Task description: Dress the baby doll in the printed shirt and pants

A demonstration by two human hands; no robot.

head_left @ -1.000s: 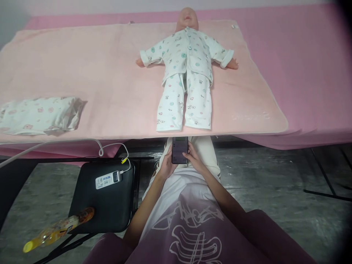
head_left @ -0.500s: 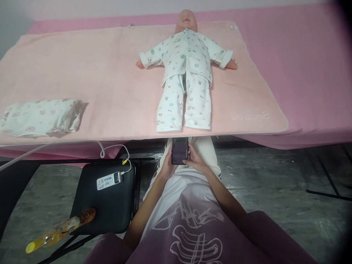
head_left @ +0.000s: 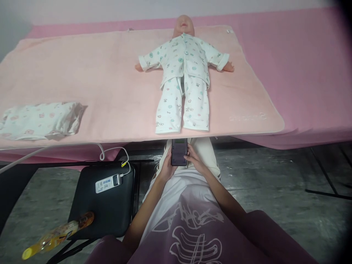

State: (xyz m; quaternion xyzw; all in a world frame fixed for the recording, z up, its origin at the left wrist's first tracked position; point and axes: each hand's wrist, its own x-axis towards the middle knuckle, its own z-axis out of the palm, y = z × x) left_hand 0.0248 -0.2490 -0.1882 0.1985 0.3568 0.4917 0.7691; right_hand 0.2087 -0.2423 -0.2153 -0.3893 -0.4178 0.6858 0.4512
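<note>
A dark smartphone rests upright in my lap, just below the table's front edge. My left hand is wrapped round its left side. On the other side, my right hand grips the right edge, with the thumb over the lower part of the screen. Beyond the phone a baby doll lies on its back, arms spread. It wears a white patterned jacket and matching trousers. Neither hand touches the doll.
The doll lies on a pale pink mat over a pink tablecloth. A folded patterned cloth is at the left. On a black stool are a white power bank with a cable and a drink bottle.
My right thumb has shifted slightly up on the phone's screen. The view has tilted a little, so the table and doll appear lower. Both hands stay on the phone.
</note>
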